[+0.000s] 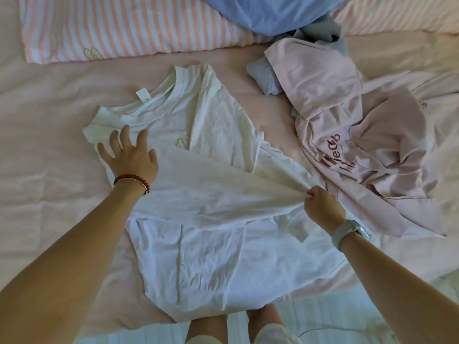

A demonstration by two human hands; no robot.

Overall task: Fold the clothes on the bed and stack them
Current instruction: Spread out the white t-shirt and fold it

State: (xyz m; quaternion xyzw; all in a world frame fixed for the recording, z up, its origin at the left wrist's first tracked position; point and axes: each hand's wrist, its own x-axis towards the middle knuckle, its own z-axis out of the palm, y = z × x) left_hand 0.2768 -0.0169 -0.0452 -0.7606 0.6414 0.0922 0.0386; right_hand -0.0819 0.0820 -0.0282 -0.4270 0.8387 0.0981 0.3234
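A white T-shirt (203,189) lies spread on the pink bed sheet (49,135), collar toward the pillow. My left hand (129,155) rests flat on its left shoulder, fingers apart. My right hand (323,207) pinches the shirt's right edge and holds that side lifted and pulled across the body. A crumpled pale pink T-shirt with red lettering (347,145) lies to the right. A grey garment (265,75) is partly tucked under it.
A pink-and-white striped pillow (119,28) lies at the head of the bed. A blue cloth (273,13) is heaped at the top, with another grey piece (320,33) beside it. My legs (236,324) stand at the near bed edge.
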